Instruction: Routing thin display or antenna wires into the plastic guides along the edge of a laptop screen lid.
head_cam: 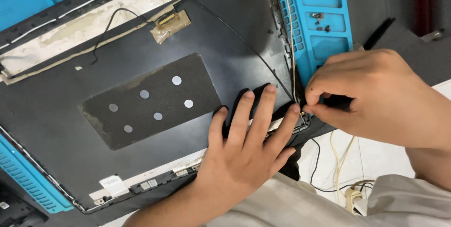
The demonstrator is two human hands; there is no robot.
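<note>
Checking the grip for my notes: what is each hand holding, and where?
The right hand pinches a thin pale wire at its lower end. The left hand holds nothing; it presses flat on the black panel.

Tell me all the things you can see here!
Flat black plastic laptop lid panel: one, black, middle.
Dark rectangular foam pad with round grey dots: one, dark grey, on the panel.
Thin black wire: one, black, curving across the panel.
Blue rubber repair mat with small trays: one, blue, top right.
Tiny metal screws: a few, dark, in a mat tray.
White power strip: one, white, bottom right floor.
Left hand: pressing flat on the panel.
Right hand: pinching at the panel's edge.
</note>
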